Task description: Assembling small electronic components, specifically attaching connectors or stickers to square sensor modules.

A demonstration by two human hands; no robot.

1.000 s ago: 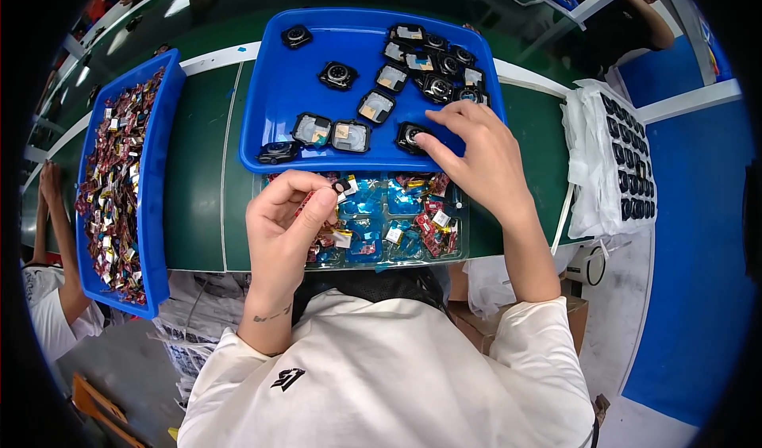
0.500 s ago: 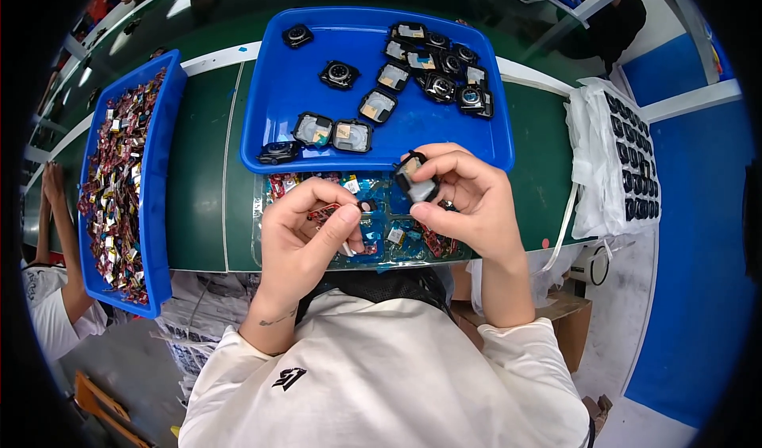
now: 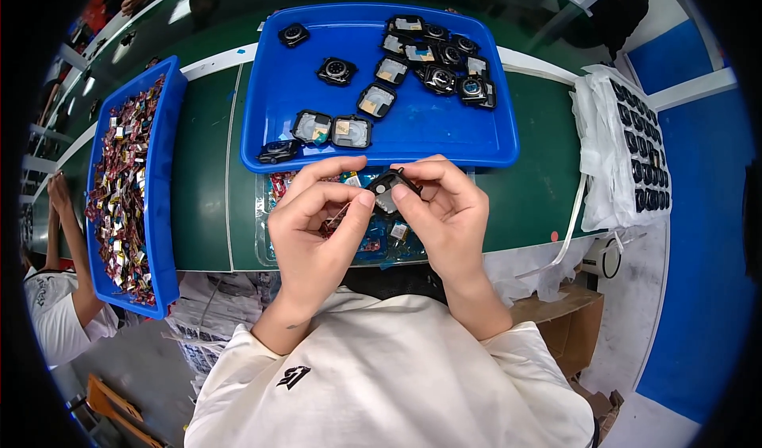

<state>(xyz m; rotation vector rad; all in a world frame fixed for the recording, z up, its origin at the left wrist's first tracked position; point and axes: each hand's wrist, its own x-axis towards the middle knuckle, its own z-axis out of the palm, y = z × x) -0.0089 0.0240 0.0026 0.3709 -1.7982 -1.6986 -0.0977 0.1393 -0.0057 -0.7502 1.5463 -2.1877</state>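
over the green bench point(image 3: 202, 210), your right hand point(image 3: 448, 218) clamps a black case point(image 3: 384, 200), your left hand point(image 3: 312, 230) pinches red circuitry point(image 3: 333, 224), not yet inside; more cases point(image 3: 376, 100) lie in the blue tray point(image 3: 468, 138).

The left forearm point(image 3: 279, 330) slants in from 7 o'clock, the right forearm point(image 3: 481, 309) from 5 o'clock. At 9 o'clock the left hand point(image 3: 311, 234) pinches thumb against index finger, tips toward 2 o'clock. At 3 o'clock the right hand point(image 3: 454, 226) grips with curled fingers point(image 3: 448, 178), right thumb point(image 3: 411, 206) pointing to 11.
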